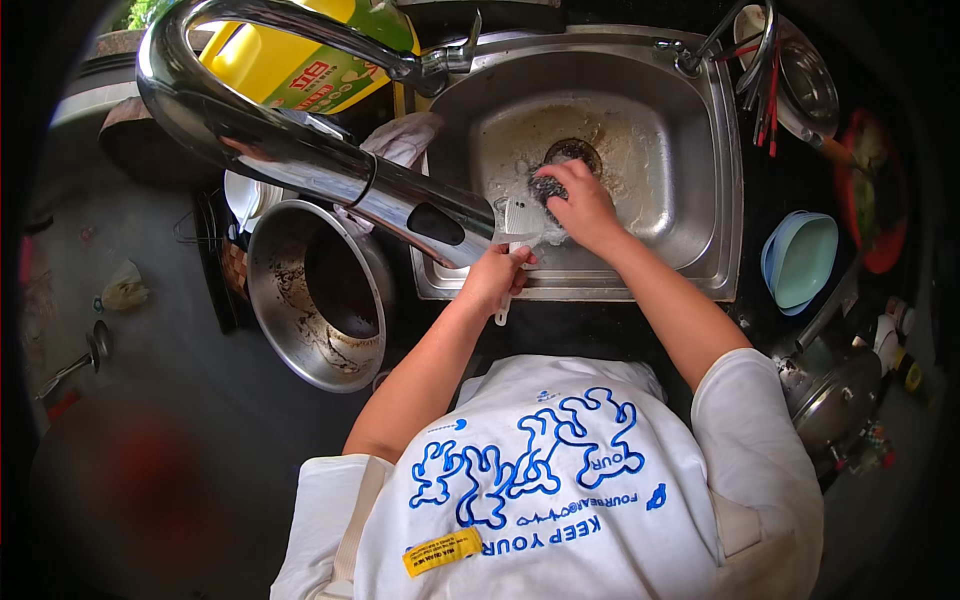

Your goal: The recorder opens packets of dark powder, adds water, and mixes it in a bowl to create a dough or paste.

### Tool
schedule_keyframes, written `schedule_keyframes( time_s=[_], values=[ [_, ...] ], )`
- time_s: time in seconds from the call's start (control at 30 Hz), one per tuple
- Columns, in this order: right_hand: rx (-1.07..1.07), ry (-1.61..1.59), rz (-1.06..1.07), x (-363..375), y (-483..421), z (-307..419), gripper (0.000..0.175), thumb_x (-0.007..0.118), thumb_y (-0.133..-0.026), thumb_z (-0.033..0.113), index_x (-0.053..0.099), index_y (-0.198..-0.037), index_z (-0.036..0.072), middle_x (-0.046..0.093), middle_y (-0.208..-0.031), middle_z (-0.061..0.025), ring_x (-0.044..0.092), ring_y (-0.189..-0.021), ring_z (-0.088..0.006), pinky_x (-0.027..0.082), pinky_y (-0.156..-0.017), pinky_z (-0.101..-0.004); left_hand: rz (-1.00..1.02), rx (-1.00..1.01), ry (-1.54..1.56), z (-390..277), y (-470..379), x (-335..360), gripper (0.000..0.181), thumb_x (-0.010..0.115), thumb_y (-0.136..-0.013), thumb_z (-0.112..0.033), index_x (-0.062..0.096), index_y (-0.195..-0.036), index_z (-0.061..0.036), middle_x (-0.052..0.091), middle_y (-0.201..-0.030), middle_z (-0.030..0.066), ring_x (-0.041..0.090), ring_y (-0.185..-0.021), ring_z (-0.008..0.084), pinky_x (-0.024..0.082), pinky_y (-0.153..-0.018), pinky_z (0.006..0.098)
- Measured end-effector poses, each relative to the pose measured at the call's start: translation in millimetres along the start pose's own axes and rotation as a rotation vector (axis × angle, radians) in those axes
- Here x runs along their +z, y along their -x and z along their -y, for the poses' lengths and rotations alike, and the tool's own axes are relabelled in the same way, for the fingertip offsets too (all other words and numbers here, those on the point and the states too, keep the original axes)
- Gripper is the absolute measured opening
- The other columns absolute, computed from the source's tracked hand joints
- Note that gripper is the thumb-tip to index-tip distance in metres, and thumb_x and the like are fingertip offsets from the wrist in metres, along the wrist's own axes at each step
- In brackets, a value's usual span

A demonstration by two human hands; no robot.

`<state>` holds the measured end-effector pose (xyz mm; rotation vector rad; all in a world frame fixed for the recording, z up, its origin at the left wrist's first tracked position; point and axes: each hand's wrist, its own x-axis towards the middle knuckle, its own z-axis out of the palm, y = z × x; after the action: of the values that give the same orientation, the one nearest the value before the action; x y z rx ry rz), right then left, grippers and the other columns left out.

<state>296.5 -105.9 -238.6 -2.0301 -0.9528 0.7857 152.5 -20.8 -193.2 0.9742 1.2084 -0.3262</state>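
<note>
My left hand [495, 277] grips the handle of a white plastic utensil [519, 219], which has a hole at its handle end and a broad, textured head. Over the sink basin, my right hand [585, 210] holds a dark wire scouring ball [550, 187] beside the utensil's head. Water runs from the chrome faucet spout [469, 232] onto the utensil and splashes below it. The stainless steel sink [690, 150] has brownish residue on its floor. Its drain [574, 150] lies just beyond my right fingers and is partly covered.
A large stained metal pot [319, 352] stands left of the sink, near a yellow detergent jug [360, 45] and a cloth [405, 139]. On the right are light blue bowls [806, 259], a metal bowl [814, 82], red chopsticks [772, 112] and a lidded pot [836, 394].
</note>
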Motion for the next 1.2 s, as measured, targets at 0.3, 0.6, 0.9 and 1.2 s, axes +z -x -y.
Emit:
schedule_keyframes(
  time_s=[0.3,0.6,0.9,1.2],
  values=[
    [-0.158,-0.059,-0.035,1,-2,13,0.034,0.057,-0.074,0.011,0.064,-0.106,0.017,0.052,-0.114,-0.0148,0.059,-0.095,-0.0338,0.048,-0.083,-0.0415,0.021,-0.036,0.004,-8,1,-3,0.017,0.053,-0.092,-0.015,0.055,-0.080,-0.0029,0.048,-0.064,0.0005,0.036,-0.047,0.0085,0.029,-0.042,0.0237],
    [-0.054,0.011,-0.163,-11,1,4,0.038,0.056,-0.075,0.011,0.060,-0.113,0.017,0.052,-0.112,-0.0158,0.056,-0.099,-0.0353,0.047,-0.085,-0.0412,0.016,0.030,-0.125,-13,-2,4,0.014,0.055,-0.092,-0.022,0.053,-0.097,-0.0090,0.055,-0.078,0.0034,0.042,-0.052,0.0105,0.035,-0.046,0.0271],
    [0.300,0.189,-0.028,-54,3,-53,0.046,0.061,-0.076,0.021,0.056,-0.121,0.021,0.051,-0.118,-0.0135,0.055,-0.103,-0.0333,0.047,-0.085,-0.0423,-0.325,0.672,-1.493,-9,0,2,0.044,0.053,-0.087,-0.019,0.046,-0.131,-0.0154,0.054,-0.099,0.0188,0.059,-0.084,0.0363,0.049,-0.068,0.0437],
    [-0.094,-0.009,-0.155,-18,21,21,0.041,0.068,-0.074,0.019,0.058,-0.114,0.016,0.051,-0.115,-0.0138,0.055,-0.100,-0.0336,0.048,-0.084,-0.0414,-0.581,0.829,-1.594,-27,-6,18,0.036,0.061,-0.069,-0.002,0.059,-0.105,-0.0029,0.057,-0.089,0.0194,0.062,-0.077,0.0318,0.051,-0.066,0.0388]
  ],
)
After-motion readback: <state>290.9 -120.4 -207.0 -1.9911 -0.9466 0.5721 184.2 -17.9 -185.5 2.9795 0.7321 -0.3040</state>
